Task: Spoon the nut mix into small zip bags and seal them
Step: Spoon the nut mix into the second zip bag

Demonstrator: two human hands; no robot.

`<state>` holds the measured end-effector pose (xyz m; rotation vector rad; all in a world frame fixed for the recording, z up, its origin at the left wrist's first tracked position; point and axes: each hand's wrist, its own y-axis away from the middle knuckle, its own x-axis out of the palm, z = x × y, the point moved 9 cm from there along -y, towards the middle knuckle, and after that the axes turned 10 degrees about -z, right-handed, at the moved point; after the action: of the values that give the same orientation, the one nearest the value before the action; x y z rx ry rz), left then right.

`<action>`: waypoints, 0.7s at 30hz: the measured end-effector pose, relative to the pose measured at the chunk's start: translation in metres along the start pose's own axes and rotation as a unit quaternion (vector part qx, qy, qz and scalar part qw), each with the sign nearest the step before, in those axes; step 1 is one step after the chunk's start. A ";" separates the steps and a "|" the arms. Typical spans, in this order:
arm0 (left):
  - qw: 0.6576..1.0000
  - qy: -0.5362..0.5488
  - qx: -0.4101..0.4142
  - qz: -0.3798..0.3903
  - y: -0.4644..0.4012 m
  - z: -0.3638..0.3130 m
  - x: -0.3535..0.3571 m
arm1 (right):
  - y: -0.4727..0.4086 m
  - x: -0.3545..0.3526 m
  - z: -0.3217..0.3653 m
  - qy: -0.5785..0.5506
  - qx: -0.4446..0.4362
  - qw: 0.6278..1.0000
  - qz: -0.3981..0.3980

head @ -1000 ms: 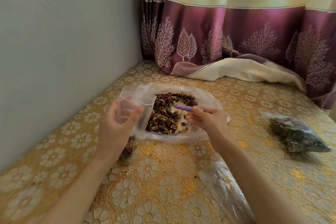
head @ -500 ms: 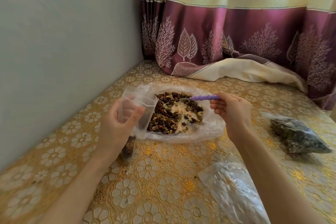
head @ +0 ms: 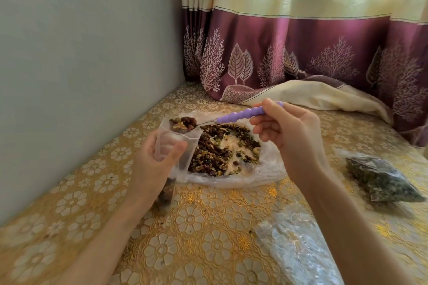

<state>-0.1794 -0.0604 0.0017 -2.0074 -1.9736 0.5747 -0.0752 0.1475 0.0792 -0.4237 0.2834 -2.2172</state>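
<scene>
- A heap of nut mix (head: 222,152) — dark raisins, greenish seeds, pale cashews and walnut pieces — lies spread on a clear plastic sheet (head: 259,176) on a table covered by a gold floral tablecloth (head: 208,227).
- The left hand (head: 152,166) holds a small clear zip bag (head: 178,148) upright at the heap's left edge, thumb on the near wall and fingers behind, the mouth held open; a small amount of dark mix shows at the bag's bottom, below the hand.
- The right hand (head: 289,134) is closed around the ribbed purple handle of a spoon (head: 240,115), fingers curled under and thumb on top.
- The spoon's metal bowl, loaded with raisins and a walnut piece, hovers at the open mouth of the zip bag; whether it touches the rim cannot be told.
- A filled bag of dark mix (head: 379,178) lies well apart on the right of the table.
- A crumpled clear plastic bag (head: 294,245) sits in the near foreground beneath the right forearm.
- A plum and cream curtain (head: 301,53) with leaf and tree prints drapes onto the far edge of the table.
</scene>
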 end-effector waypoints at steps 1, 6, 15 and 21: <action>1.000 0.003 -0.003 -0.001 0.000 -0.001 0.000 | 0.003 0.004 0.002 0.007 -0.011 1.000 0.013; 1.000 0.024 -0.003 -0.001 0.001 -0.004 0.000 | 0.015 0.024 0.013 0.056 -0.086 0.989 0.103; 0.999 0.031 -0.004 -0.017 0.000 -0.002 -0.003 | 0.003 0.009 0.010 0.020 -0.071 0.995 0.061; 1.000 0.017 0.006 -0.025 -0.003 0.002 -0.006 | -0.023 -0.042 -0.011 -0.024 -0.007 0.993 -0.112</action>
<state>-0.1828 -0.0664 0.0015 -1.9422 -1.9904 0.5370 -0.0708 0.1952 0.0683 -0.5382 0.2357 -2.4200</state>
